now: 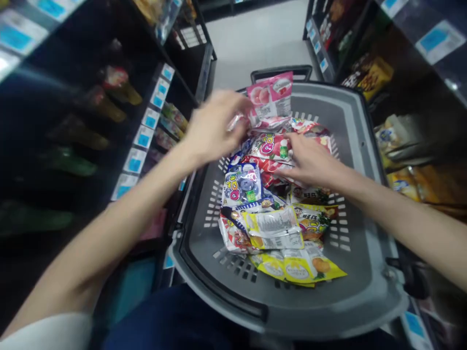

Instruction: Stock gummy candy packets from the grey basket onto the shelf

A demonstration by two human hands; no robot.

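Close head view, down into basket [352,141]

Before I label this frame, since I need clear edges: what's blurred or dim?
Head view: the left hand is smeared, the right hand clearer; head view: the blueberry packet is fairly crisp; head view: the left-side shelves are dim and blurred, the floor brighter.

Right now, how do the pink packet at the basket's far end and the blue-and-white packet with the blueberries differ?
Colour: the pink packet shows peaches; the blue-and-white packet shows blueberries.
Pose: the pink packet stands up near the far rim, while the blue-and-white packet lies on the pile.
Hands: the left hand is at the pink packet's edge, its grip blurred; neither hand is on the blue-and-white packet.
Both are in the grey basket.
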